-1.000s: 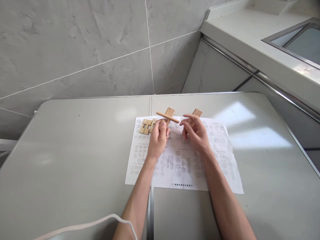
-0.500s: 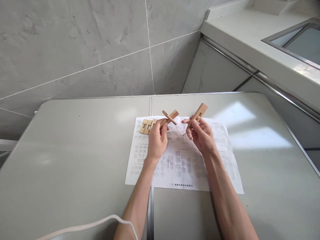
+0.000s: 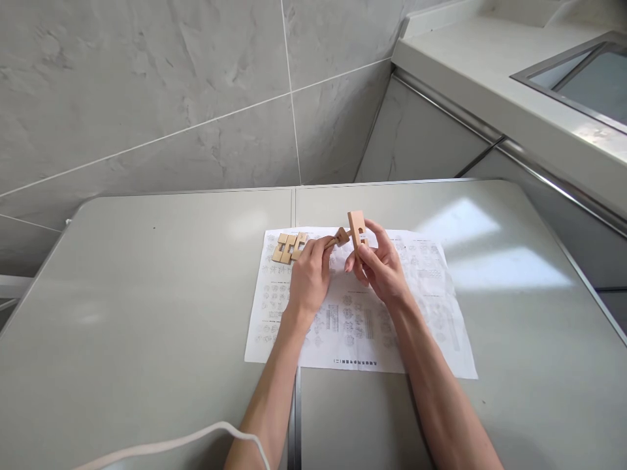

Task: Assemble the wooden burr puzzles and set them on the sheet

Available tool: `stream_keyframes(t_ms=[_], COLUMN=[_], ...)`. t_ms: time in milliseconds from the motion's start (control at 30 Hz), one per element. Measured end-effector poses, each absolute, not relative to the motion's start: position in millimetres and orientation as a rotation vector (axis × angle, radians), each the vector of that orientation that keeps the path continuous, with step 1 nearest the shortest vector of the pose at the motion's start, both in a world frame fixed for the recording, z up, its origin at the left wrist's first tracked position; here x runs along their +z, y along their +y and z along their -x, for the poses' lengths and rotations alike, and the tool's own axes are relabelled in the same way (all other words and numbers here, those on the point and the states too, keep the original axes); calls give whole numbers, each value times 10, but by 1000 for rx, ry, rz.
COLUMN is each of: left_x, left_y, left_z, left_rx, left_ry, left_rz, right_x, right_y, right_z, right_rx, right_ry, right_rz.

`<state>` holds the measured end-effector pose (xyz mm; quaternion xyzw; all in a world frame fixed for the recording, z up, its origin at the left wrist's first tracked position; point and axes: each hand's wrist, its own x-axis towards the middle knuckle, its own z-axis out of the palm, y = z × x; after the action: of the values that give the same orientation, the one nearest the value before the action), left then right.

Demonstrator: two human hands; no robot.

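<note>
Two hands: both above the printed sheet [image 3: 382,339], nearer the table's far edge than its visible left edge.
Left hand [image 3: 309,271]: thumb and fingers pinched together on crossed wooden pieces [image 3: 341,237], whose ends jut toward the other hand; the grip itself is partly hidden by the back of the hand.
Right hand [image 3: 385,266]: thumb and fingers partly curled, closed on one notched wooden piece [image 3: 356,227], held tilted near upright, cut-out facing right.
Gap between held pieces: very small; cannot tell whether they touch.
Loose wooden pieces [image 3: 283,248]: row of notched parts lying at the sheet's far left corner, just beside the left hand, which hides some of the nearest one.
Sheet: white, creased, covered in small printed diagrams; lies flat across the table seam [image 3: 298,418], set in from the far edge.
Table [image 3: 147,313]: pale grey, rounded far corners, far edge along the tiled wall [image 3: 147,85].
Cable [image 3: 171,445]: white, curving past the left forearm, lower left.
Counter [image 3: 450,39]: white, beyond the table's far right corner.
</note>
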<state>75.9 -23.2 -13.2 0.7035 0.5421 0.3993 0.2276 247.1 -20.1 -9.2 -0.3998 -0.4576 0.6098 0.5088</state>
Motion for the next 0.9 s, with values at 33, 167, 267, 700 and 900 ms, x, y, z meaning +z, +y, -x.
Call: stream_keyframes(t_ms=[33,167,267,700,900], left_x=[-137,-152,-148,-173,-167], left_y=[-235,-243,-245,-254,-249], left_z=[-758,-760,-762,-762,-756], left_rx=[1094,1061,1018,976,963], left_ry=[1497,1515,1539,1531,1516], left_rz=[-1955,-2008,-2028,-2064,-2080], right_x=[-86,-78,-90,-91,-108], right_y=[-205,-214,-211,-203,-196], right_z=[-2469,-2454,-2437,-2414,-2414], right_rx=[1466,1445,1444,1460,1455], right_ry=[-1113,-1153,-1185,-1181,-1179], right_rz=[966,986,997,983,1023])
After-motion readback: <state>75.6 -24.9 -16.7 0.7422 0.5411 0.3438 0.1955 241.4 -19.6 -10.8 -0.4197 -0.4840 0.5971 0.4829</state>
